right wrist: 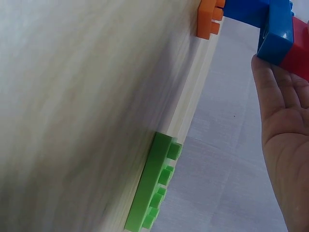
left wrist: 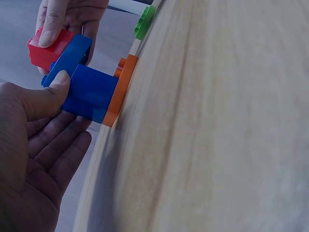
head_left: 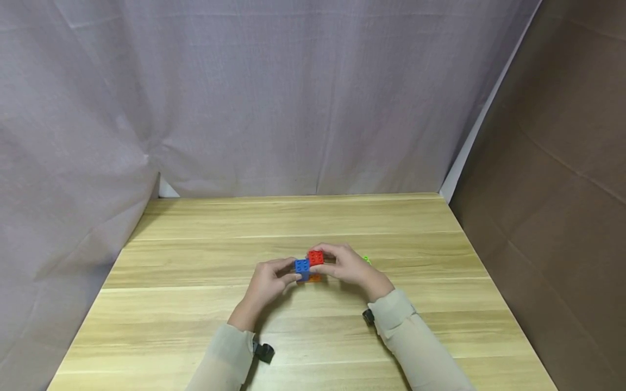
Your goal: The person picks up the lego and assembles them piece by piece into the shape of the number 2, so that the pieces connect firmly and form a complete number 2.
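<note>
Where the orange studded brick lies on the worktop, you have a stack that looks well advanced. On top of the orange brick sits a lower blue block, set toward its left end so that some orange studs show bare; I cannot tell whether that block is one brick or two. Above it, an upper blue brick reaches out to the right, over those bare studs, and a red brick lies flush on its overhanging end, high above the orange brick.

Your left hand, to the left of the orange brick, pinches the blue part between thumb and fingers. Your right hand, above and to the right of the orange brick, grips the red one, its thumb on the near side and fingers behind. Nothing shows whether the red brick is pressed fully home, so judge that joint as possibly unfinished.

What is left, as far as you can see, is the green brick: it lies on the worktop to the right of the orange brick, well apart from it, studs up, joined to nothing.
</note>
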The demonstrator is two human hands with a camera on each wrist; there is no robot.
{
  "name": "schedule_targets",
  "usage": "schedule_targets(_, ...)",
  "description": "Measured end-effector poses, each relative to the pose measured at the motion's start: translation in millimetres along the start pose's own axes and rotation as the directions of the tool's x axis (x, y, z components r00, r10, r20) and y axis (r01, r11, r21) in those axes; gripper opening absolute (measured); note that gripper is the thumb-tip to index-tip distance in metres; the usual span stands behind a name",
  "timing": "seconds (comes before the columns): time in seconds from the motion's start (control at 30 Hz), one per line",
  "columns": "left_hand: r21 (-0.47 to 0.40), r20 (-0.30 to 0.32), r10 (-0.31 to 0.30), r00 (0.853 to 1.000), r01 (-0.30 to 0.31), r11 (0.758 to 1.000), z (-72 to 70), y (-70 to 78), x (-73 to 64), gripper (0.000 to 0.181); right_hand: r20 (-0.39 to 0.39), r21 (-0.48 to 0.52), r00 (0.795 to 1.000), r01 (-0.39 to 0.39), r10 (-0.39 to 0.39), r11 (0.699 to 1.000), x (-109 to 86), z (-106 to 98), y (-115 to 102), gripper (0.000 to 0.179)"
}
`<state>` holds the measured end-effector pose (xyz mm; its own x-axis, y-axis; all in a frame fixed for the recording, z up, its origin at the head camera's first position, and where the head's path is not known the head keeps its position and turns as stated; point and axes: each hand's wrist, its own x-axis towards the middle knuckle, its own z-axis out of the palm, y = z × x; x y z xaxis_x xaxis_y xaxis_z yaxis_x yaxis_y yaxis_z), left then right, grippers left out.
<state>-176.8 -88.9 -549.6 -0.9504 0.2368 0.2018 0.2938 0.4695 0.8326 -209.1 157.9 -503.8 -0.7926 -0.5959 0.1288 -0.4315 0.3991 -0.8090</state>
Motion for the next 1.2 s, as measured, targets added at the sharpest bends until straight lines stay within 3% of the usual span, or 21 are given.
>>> schedule_targets(1.2, -0.015, 0.01, -0.007, 1.0, 0.007, 1.0, 0.1, -1.0, 0.3, 0.044, 0.013, 0.004, 1.0, 0.024, -0.024, 1.0, -0.3, -0.2, 1.9, 0.041)
